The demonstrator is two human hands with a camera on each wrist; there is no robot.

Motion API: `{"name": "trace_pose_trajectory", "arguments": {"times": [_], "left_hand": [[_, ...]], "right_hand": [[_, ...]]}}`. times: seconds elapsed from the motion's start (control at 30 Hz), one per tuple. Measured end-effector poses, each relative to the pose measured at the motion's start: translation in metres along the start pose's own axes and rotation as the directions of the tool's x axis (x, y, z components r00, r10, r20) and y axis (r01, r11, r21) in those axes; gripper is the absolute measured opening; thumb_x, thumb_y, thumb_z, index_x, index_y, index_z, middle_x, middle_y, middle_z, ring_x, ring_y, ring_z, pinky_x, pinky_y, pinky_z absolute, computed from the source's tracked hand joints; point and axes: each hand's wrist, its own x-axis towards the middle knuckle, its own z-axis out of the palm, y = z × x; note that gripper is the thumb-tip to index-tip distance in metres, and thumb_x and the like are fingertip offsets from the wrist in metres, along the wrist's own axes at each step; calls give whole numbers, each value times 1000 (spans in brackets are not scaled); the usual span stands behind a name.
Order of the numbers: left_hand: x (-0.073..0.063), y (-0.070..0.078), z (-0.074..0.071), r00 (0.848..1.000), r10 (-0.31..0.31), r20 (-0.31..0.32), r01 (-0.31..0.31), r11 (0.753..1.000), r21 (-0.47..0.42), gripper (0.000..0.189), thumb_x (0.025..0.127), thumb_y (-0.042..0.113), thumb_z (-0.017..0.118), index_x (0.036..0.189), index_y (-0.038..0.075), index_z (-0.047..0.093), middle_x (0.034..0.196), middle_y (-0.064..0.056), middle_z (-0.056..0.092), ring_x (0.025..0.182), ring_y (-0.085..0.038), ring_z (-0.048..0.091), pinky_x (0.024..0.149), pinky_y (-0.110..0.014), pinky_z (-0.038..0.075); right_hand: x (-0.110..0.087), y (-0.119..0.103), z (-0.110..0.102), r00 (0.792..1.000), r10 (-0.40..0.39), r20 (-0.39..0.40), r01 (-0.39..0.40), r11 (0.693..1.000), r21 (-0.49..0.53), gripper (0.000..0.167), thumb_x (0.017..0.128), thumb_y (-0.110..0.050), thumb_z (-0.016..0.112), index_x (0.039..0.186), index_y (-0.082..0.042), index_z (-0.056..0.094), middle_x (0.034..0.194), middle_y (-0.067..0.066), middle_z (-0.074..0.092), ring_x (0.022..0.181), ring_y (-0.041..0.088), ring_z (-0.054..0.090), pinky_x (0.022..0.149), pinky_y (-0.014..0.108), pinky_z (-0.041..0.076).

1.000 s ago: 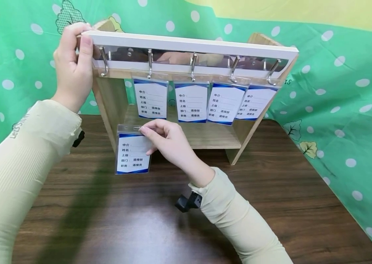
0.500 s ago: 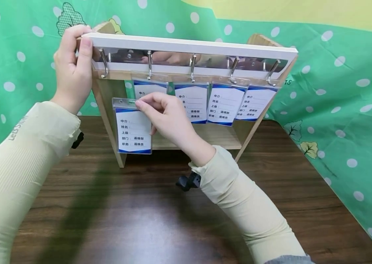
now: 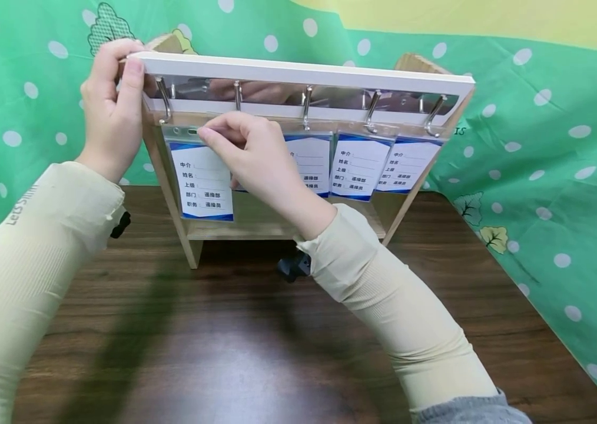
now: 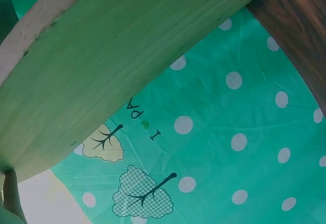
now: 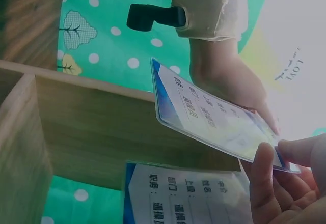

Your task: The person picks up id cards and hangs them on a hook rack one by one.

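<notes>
A badge in a clear plastic holder [image 3: 202,182] is pinched at its top edge by my right hand [image 3: 258,156]. Its slot lies just below the leftmost metal hook [image 3: 163,101] of a wooden rack; whether they touch I cannot tell. My left hand [image 3: 113,109] grips the rack's upper left corner, thumb on the front of the white rail [image 3: 304,66]. In the right wrist view the pinched badge [image 5: 214,114] tilts above another hanging badge [image 5: 188,193]. That second badge is mostly hidden behind my right hand in the head view.
More badges, among them one on the right [image 3: 360,165], hang under the other hooks. The rack's lower shelf [image 3: 235,229] sits behind them. A dark wooden table [image 3: 171,330] spreads in front, with a green dotted cloth [image 3: 558,176] behind and to the right.
My right hand has raised the badge from low in front of the rack up and slightly left, to just under the leftmost hook. The left hand has kept its grip on the corner.
</notes>
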Motion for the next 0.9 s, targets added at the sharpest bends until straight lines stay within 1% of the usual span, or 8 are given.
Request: {"name": "trace_pose_trajectory", "arguments": {"times": [0.1,0.27,0.33,0.5,0.6,0.77,0.83,0.9], "left_hand": [[0,0,0,1000,-9,-11,9,1000,-15,24,103,21,43,113,22,64,89,22,56,89,-6,52,82,-20,37],[0,0,1,999,-20,-26,19,1000,-23,24,103,21,43,112,24,65,91,23,58,90,-5,53,81,-20,38],[0,1,1,999,-25,-31,24,999,-30,24,103,21,43,111,25,65,92,22,59,91,-5,53,80,-20,38],[0,1,2,998,-37,-43,35,999,-40,23,102,21,44,111,25,65,93,20,60,89,-6,55,77,-19,41],[0,1,2,998,-44,-46,42,998,-43,24,102,20,44,112,24,65,93,20,60,89,-5,55,76,-19,41],[1,-1,2,998,-42,-42,40,998,-49,24,102,19,43,112,23,65,94,19,61,90,-5,55,77,-19,41],[1,-2,2,998,-50,-40,48,997,-57,24,102,19,43,112,22,65,95,19,62,91,-5,55,78,-19,41],[2,-3,2,997,-64,-40,62,996,-69,25,101,17,44,112,20,65,97,19,62,91,-5,55,79,-19,41]], "right_hand": [[3,-3,4,999,-45,-21,44,998,-39,17,99,-24,61,104,-12,73,75,-1,70,49,22,57,51,28,49],[7,-7,11,988,-142,-66,132,981,-139,18,99,-22,60,104,-11,74,82,-3,73,55,7,56,59,20,43],[9,-10,14,988,-141,-69,129,979,-156,18,99,-22,60,105,-12,74,84,-4,74,60,4,55,63,19,42],[12,-14,20,993,-101,-64,89,983,-162,18,99,-22,60,105,-13,75,83,-4,72,64,6,53,65,19,38],[14,-15,23,991,-106,-82,91,981,-172,18,99,-21,61,105,-12,75,85,-3,74,66,5,53,66,19,38],[15,-16,25,992,-86,-90,68,980,-189,18,98,-24,62,107,-14,75,92,-6,76,73,3,57,70,17,40],[16,-15,26,990,-105,-92,85,976,-202,19,98,-24,61,107,-14,75,92,-6,76,72,2,58,68,17,41],[17,-13,28,981,-163,-104,138,966,-217,18,98,-22,61,105,-12,75,90,-4,76,69,2,57,66,16,41]]}}
